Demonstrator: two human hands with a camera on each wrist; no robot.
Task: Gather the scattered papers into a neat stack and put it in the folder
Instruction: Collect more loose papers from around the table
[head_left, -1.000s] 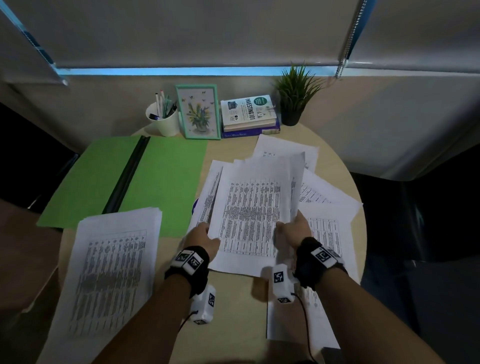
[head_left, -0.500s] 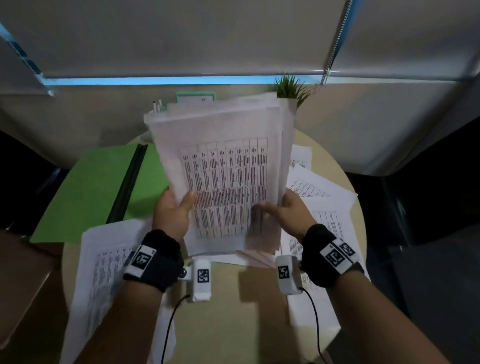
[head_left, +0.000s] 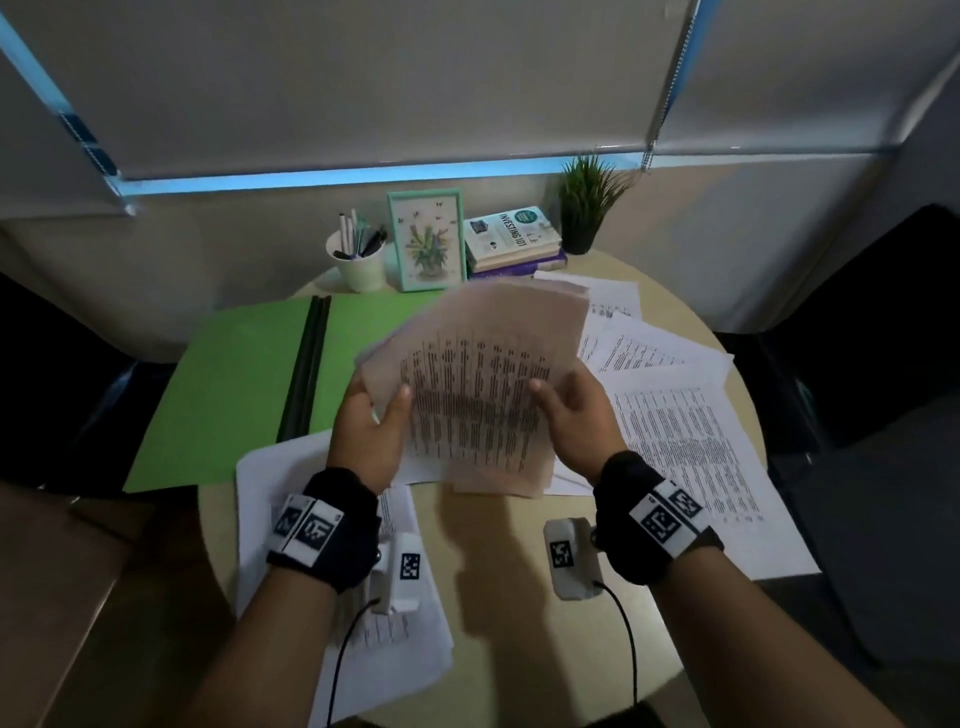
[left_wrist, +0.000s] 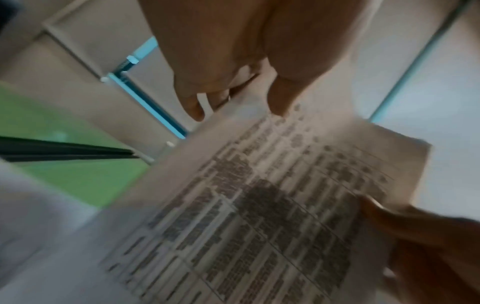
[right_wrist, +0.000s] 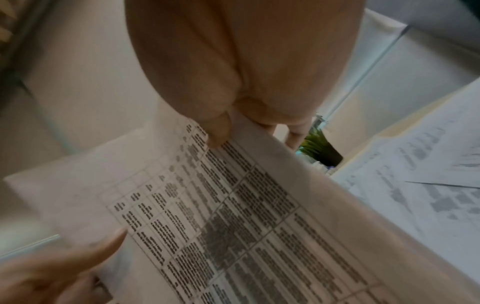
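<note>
I hold a bundle of printed sheets (head_left: 478, 384) tilted above the round table's middle. My left hand (head_left: 371, 421) grips its left edge, thumb on the front page; the left wrist view shows that thumb on the sheets (left_wrist: 272, 216). My right hand (head_left: 576, 415) pinches the right edge, thumb on top in the right wrist view, over the printed page (right_wrist: 233, 216). An open green folder (head_left: 228, 384) with a black spine lies at the left. More loose papers (head_left: 685, 431) spread on the right. Another pile (head_left: 395, 639) lies under my left forearm.
At the back of the table (head_left: 519, 623) stand a white pen cup (head_left: 358, 262), a framed flower picture (head_left: 428, 239), stacked books (head_left: 511, 239) and a small potted plant (head_left: 587, 208). The wall and window blinds rise just behind.
The bundle was lifted off the table a second ago and raised upright; now it is lower and tilted back, with both hands still on its side edges.
</note>
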